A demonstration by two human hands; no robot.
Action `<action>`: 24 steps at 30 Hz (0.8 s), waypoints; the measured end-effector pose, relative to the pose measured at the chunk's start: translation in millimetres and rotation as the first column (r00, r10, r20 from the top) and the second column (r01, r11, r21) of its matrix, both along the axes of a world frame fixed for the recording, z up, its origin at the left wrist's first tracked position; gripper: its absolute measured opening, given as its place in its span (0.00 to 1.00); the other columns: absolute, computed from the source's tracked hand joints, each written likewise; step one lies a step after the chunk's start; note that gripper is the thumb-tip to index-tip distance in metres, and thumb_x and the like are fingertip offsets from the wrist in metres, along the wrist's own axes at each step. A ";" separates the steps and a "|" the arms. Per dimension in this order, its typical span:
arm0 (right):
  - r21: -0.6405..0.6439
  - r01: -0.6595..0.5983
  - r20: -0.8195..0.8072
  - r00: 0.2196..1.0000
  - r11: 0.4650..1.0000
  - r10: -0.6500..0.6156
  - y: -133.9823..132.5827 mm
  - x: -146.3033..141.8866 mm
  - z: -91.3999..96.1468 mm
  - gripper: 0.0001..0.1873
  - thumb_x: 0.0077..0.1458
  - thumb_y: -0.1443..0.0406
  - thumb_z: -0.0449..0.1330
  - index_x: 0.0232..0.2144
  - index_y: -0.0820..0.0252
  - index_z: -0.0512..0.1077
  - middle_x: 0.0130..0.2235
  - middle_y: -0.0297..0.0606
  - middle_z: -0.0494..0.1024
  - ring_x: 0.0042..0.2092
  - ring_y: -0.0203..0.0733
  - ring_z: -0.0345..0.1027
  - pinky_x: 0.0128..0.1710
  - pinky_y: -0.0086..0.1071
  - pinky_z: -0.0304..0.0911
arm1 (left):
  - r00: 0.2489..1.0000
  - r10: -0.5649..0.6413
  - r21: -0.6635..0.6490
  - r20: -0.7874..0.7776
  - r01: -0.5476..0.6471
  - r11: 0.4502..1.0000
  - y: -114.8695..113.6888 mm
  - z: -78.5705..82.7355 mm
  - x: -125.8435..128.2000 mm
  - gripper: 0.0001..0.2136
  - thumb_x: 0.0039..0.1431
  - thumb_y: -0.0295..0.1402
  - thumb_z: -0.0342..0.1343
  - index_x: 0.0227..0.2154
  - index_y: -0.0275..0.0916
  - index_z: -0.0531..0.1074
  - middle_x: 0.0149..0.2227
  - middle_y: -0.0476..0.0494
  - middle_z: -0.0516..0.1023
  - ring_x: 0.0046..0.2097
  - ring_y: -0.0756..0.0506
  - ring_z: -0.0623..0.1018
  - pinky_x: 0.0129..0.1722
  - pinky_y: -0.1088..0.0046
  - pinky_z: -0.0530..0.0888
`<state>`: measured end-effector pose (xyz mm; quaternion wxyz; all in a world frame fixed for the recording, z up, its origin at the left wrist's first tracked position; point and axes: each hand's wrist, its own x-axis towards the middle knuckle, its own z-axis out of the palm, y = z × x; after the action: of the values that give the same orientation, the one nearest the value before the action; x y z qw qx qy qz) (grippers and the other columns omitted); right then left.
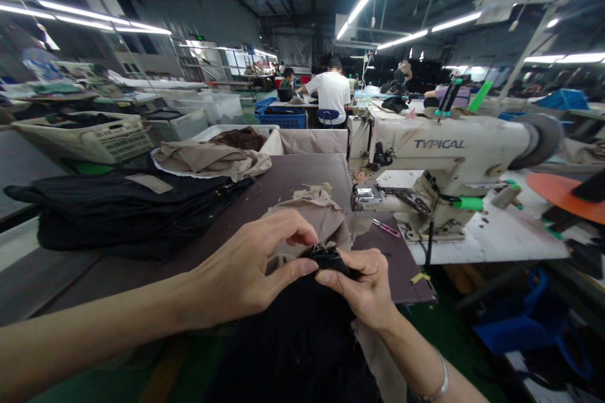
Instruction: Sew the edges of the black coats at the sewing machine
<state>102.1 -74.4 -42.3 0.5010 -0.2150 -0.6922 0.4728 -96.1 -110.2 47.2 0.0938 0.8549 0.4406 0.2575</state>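
A dark black fabric piece (302,340) with a frayed, thready edge hangs in front of me, below the tabletop's near edge. My right hand (366,280) pinches its top edge between thumb and fingers. From the other side my left hand (265,258) holds the same edge, thumb in front and bent fingers above, with loose threads between the two hands. Just behind them a beige fabric piece (326,211) lies crumpled on the brown tabletop (302,173). More beige cloth hangs below my right wrist.
A sewing machine (439,151) stands on the right, its arm reaching toward the tabletop. Pink-handled thread snips (387,228) lie beside it. On the left are a black fabric pile (132,214) and beige cloth (212,157) over a white bin. A person in a white shirt (333,97) sits farther ahead.
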 end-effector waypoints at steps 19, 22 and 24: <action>-0.068 0.022 -0.018 1.000 0.997 -0.023 4.0 -2.7 -1.3 0.22 0.49 0.51 0.68 0.25 0.67 0.80 0.20 0.31 0.59 0.23 0.26 0.48 0.22 0.21 0.51 | 0.993 0.026 -0.013 0.116 -0.024 1.000 3.1 -7.0 11.5 0.04 0.63 0.29 0.54 0.36 0.36 0.73 0.31 0.48 0.75 0.33 0.51 0.73 0.34 0.77 0.68; -0.071 0.010 -0.009 1.000 0.997 -0.011 4.9 -1.9 -2.8 0.21 0.49 0.52 0.69 0.24 0.67 0.79 0.19 0.31 0.59 0.23 0.26 0.48 0.22 0.21 0.51 | 0.994 -0.008 0.007 0.110 0.008 1.000 6.3 -7.0 9.0 0.04 0.63 0.29 0.54 0.35 0.36 0.73 0.31 0.48 0.74 0.32 0.52 0.73 0.33 0.78 0.68; -0.071 0.011 -0.013 1.000 0.997 -0.012 5.1 -1.8 -3.4 0.21 0.49 0.52 0.69 0.24 0.67 0.79 0.20 0.31 0.59 0.23 0.26 0.49 0.22 0.21 0.50 | 0.994 -0.028 0.005 0.109 0.028 1.000 8.4 -7.3 6.9 0.04 0.63 0.30 0.55 0.35 0.36 0.73 0.31 0.48 0.75 0.32 0.52 0.73 0.34 0.78 0.68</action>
<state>100.3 -69.3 -45.7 0.5003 -0.2334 -0.6706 0.4955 -89.2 -101.7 40.0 0.1200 0.8457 0.4225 0.3032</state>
